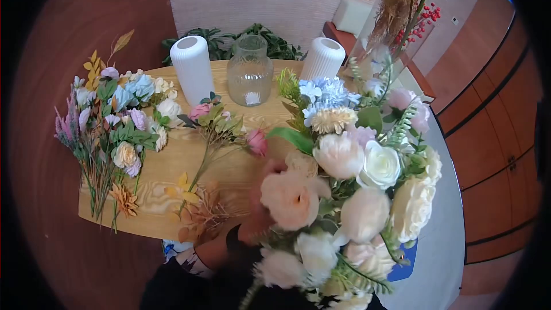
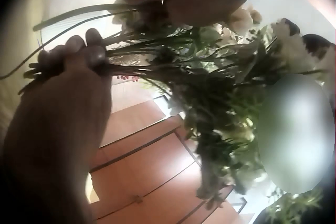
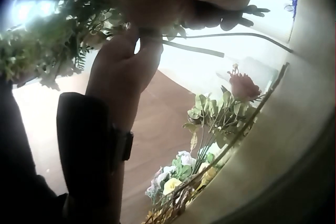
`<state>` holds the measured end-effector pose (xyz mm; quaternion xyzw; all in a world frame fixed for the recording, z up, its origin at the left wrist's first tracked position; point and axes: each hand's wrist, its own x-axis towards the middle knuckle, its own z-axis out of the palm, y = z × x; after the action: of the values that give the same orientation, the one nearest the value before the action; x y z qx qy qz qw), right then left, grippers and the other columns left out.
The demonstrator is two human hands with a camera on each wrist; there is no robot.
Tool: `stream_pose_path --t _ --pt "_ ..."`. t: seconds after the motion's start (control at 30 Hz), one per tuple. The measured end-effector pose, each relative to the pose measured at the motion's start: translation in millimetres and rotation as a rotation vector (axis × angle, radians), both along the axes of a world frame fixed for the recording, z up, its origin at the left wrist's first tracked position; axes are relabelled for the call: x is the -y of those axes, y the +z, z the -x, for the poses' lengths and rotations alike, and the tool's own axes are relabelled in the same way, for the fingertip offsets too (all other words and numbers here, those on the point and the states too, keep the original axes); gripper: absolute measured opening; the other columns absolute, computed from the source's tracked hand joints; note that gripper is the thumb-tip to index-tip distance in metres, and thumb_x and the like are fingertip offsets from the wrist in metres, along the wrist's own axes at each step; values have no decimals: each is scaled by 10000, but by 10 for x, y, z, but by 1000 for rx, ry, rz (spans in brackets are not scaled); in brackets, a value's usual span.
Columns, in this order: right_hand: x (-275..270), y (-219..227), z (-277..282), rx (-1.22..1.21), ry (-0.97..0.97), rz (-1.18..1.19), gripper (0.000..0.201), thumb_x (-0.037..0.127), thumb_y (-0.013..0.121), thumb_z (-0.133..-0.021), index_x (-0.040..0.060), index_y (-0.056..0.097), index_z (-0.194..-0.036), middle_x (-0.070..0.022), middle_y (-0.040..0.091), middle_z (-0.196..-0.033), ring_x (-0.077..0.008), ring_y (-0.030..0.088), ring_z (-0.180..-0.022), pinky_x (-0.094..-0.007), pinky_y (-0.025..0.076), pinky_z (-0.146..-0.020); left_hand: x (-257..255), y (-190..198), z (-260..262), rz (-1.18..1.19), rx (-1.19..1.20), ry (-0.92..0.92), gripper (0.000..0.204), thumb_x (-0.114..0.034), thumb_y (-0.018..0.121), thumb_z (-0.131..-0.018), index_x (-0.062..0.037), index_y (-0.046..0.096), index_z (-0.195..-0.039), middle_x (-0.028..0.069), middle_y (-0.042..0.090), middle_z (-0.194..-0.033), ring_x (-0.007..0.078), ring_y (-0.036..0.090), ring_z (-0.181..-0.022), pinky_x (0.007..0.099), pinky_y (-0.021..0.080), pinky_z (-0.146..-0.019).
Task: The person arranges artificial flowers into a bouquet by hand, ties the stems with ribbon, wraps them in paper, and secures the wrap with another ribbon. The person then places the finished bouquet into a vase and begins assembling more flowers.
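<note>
A large bouquet (image 1: pixel 350 195) of cream roses, pale peonies, blue hydrangea and green sprigs fills the right of the head view. Behind its peach bloom shows part of my left hand (image 1: pixel 261 198), black band at the wrist. In the right wrist view that left hand (image 3: pixel 123 58) pinches flower stems (image 3: pixel 194 49) between thumb and finger, close below the blooms. My right hand (image 2: pixel 79 56) grips the gathered stems lower down in the left wrist view, fingers curled round them, cut ends poking out past the fist. Flowers hide the right hand in the head view.
Two white ribbed vases (image 1: pixel 192 72) and a glass vase (image 1: pixel 249 74) stand along the back of the wooden table (image 1: pixel 166 166). Loose flowers (image 1: pixel 115 120) lie at the left, pink roses (image 1: pixel 256 142) in the middle. A tall clear vase (image 1: pixel 396 28) with dried grass stands at back right.
</note>
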<state>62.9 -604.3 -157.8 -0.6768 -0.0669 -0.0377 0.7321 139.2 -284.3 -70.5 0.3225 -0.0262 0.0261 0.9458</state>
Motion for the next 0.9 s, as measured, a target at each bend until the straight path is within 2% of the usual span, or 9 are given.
stream_pose_path --t 0.03,0.13,0.2,0.23,0.3,0.43,0.53,0.77,0.9 --pt "85 -216 405 -3 1 3 203 224 402 -953 36 472 -920 -29 539 -763 -77 470 -617 -208 396 -559 -39 -56 18 -430 191 189 487 -60 689 -731 22 440 -1142 109 536 -1064 163 505 -1041 296 444 -828" --pt "-106 -243 460 -12 18 20 202 223 403 -953 35 472 -921 -29 540 -765 -78 472 -620 -209 397 -562 -43 -90 44 -568 325 304 488 -64 690 -726 28 450 -1141 108 533 -1060 163 512 -1018 300 444 -825" --pt "-911 -7 -10 -9 28 31 202 222 403 -952 35 472 -922 -29 540 -766 -78 472 -621 -209 398 -563 -33 -89 26 -708 473 418 488 -68 691 -721 33 459 -1139 107 529 -1056 162 519 -994 304 443 -823" --pt "-905 49 -119 -10 30 37 201 222 404 -952 35 472 -922 -29 541 -766 -78 473 -622 -209 398 -564 -29 -52 31 -777 546 471 489 -69 691 -718 36 464 -1138 107 528 -1054 162 522 -982 306 443 -821" --pt "-720 50 -123 -11 31 46 201 221 404 -952 35 473 -923 -30 541 -767 -79 474 -624 -209 399 -565 -30 167 284 -673 27 190 420 -64 700 -703 28 542 -1081 115 514 -1055 196 531 -946 329 436 -822" --pt "-534 -87 162 -16 28 65 200 220 405 -952 34 473 -925 -30 542 -768 -79 475 -627 -210 400 -568 5 84 166 -970 390 563 307 -56 717 -673 15 614 -954 129 490 -1067 244 528 -932 314 437 -803" --pt "-842 -72 118 -17 28 78 199 219 406 -951 34 474 -926 -30 542 -770 -80 477 -629 -211 401 -570 19 -402 217 -752 33 232 255 14 648 -720 35 603 -970 123 506 -1038 227 533 -910 295 439 -797" --pt "-589 -52 -25 -9 39 103 197 217 408 -950 33 475 -929 -31 543 -772 -81 480 -635 -212 403 -575 74 -67 201 -809 78 451 184 54 533 -814 62 584 -990 105 538 -968 190 546 -860 267 455 -750" --pt "-777 -56 -63 -5 33 119 195 216 409 -950 33 475 -931 -32 544 -774 -82 481 -638 -212 405 -578 167 25 243 -284 -59 127 199 24 545 -827 44 583 -1022 100 524 -1022 194 556 -884 268 459 -749"
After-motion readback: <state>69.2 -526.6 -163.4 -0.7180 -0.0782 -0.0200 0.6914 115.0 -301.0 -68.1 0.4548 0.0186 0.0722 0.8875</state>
